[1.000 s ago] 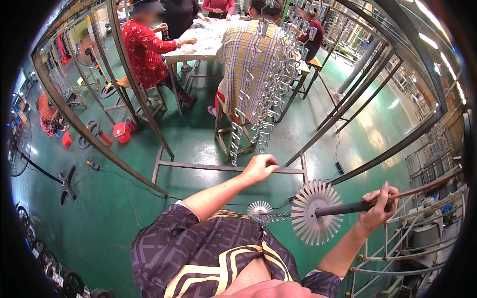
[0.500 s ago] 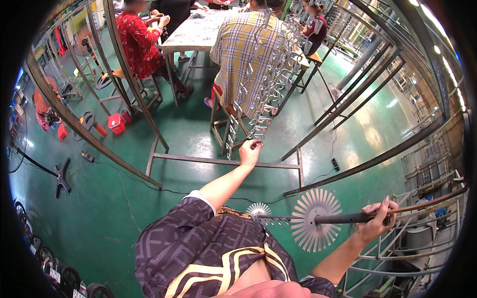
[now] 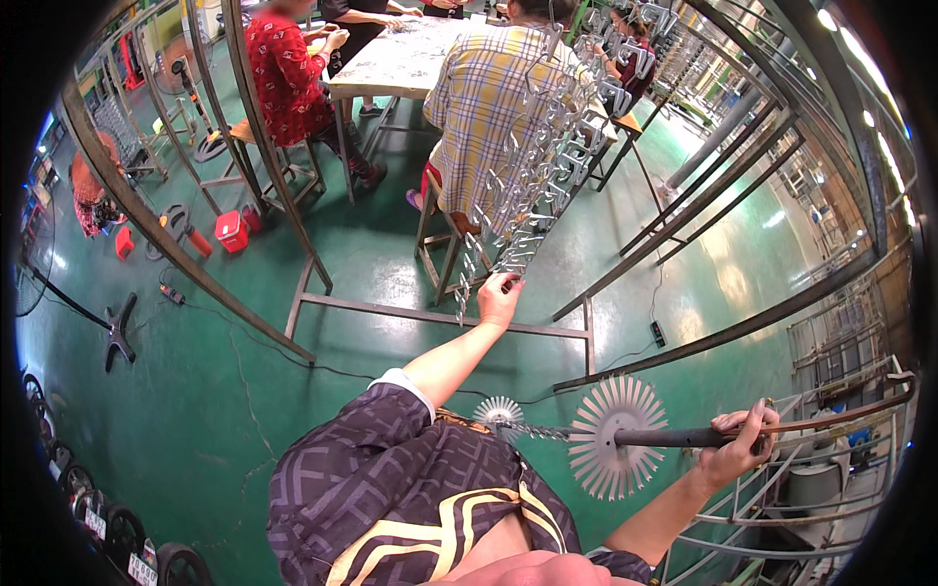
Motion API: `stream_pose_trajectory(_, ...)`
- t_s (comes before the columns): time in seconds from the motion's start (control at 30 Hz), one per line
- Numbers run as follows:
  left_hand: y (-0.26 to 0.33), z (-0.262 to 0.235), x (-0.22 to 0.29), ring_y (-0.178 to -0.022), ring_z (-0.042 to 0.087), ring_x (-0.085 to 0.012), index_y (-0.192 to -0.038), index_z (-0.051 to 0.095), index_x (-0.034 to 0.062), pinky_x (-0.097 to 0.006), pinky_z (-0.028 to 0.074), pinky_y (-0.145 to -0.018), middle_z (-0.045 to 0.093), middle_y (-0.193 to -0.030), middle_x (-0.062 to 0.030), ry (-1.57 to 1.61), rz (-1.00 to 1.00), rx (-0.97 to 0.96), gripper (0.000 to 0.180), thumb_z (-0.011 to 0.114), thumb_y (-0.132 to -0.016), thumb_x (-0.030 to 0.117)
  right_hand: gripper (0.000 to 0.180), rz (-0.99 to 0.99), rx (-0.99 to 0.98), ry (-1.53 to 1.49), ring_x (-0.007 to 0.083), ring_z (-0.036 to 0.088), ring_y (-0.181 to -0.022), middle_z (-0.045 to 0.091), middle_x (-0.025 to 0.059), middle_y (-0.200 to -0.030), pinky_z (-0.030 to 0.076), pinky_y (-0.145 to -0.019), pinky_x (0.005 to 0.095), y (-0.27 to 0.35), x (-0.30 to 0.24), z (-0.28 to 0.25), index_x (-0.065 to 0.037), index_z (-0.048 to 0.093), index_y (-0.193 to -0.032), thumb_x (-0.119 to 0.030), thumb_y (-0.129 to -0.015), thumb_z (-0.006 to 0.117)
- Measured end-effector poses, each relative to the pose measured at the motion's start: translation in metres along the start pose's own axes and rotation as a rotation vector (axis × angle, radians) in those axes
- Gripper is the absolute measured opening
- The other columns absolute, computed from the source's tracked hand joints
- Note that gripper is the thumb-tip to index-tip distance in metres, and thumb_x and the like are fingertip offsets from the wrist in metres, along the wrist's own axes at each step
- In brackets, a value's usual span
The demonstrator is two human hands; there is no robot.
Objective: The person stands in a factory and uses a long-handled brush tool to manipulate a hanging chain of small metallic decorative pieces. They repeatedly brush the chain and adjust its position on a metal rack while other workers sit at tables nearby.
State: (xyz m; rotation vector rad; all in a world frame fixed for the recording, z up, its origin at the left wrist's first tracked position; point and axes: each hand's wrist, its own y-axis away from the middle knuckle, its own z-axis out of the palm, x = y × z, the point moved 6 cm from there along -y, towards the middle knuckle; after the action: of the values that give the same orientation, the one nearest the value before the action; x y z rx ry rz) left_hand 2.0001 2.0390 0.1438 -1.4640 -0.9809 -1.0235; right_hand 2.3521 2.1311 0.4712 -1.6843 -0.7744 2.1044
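- My L grip (image 3: 499, 298) is up nr the bottom end of the hanging metal hooks (image 3: 535, 210), fingers curled narrow against the lowest pcs; can't tell if one's pinched btwn them.
- Hooks hang in linked strands, several side by side, w/ the lower ends just above the front crossbar (image 3: 440, 314) of the dark metal frame, approx mid-length.
- My R grip (image 3: 743, 441) is closed round a dark rod (image 3: 684, 437), held well right of the hooks, this side of the crossbar's R end.
- Big slotted disc (image 3: 618, 439) sits at the rod's L end; a twisted metal length (image 3: 545, 431) runs from there toward a smaller slotted disc (image 3: 499, 412) nr my waist.
- Brownish bar (image 3: 850, 407) extends right from my R grip.
- Beyond the hooks: person in plaid shirt (image 3: 493, 127), back to me, on a stool at the nr edge of the bench (image 3: 376, 91); small pcs strewn on top.
- Person in red shirt (image 3: 283, 83) by the bench's L edge.
- Red bucket (image 3: 232, 232) on the green floor, left of the frame.
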Motion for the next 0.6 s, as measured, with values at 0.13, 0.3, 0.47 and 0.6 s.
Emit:
stream_pose_trajectory(0.13, -0.002, -0.001, 0.003, -0.058, 0.057, -0.0136, -0.080, 0.069, 0.0030, -0.026, 0.046, -0.057, 0.060, -0.071, -0.0052, 0.009, 0.050, 0.034, 0.014, 0.073, -0.071, 0.012, 0.013, -0.010, 0.000, -0.011, 0.0097, 0.040, -0.037, 0.045, 0.0031, -0.047, 0.038, -0.039, 0.0236, 0.000, -0.003, 0.001, -0.004, 0.048, -0.078, -0.009, -0.089, 0.053)
stream_pose_trajectory(0.3, 0.005, -0.013, 0.011, -0.059, 0.057, -0.0126, -0.079, 0.069, 0.0020, -0.025, 0.045, -0.057, 0.061, -0.072, -0.0054, 0.062, 0.030, 0.038, 0.012, 0.073, -0.071, 0.009, 0.014, -0.004, -0.006, -0.015, 0.0094, 0.039, -0.038, 0.045, 0.0025, -0.048, 0.039, -0.040, 0.0245, 0.000, -0.001, -0.005, -0.005, 0.049, -0.077, -0.011, -0.088, 0.054)
stream_pose_trajectory(0.47, 0.016, -0.030, 0.015, -0.060, 0.057, -0.0099, -0.081, 0.069, 0.0009, -0.023, 0.045, -0.057, 0.063, -0.074, -0.0046, 0.146, -0.026, 0.045, 0.011, 0.072, -0.073, 0.008, 0.015, 0.011, 0.019, 0.010, 0.0101, 0.040, -0.038, 0.044, 0.0027, -0.048, 0.039, -0.041, 0.0255, 0.002, -0.002, -0.002, -0.005, 0.049, -0.077, -0.012, -0.088, 0.055)
stream_pose_trajectory(0.6, 0.032, -0.045, 0.015, -0.061, 0.056, -0.0081, -0.082, 0.069, 0.0003, -0.022, 0.045, -0.058, 0.063, -0.073, -0.0032, 0.186, -0.086, 0.004, 0.012, 0.072, -0.074, 0.008, 0.014, 0.007, -0.011, 0.001, 0.0101, 0.040, -0.038, 0.044, 0.0030, -0.047, 0.039, -0.040, 0.0247, 0.001, 0.000, 0.000, -0.005, 0.048, -0.077, -0.011, -0.088, 0.055)
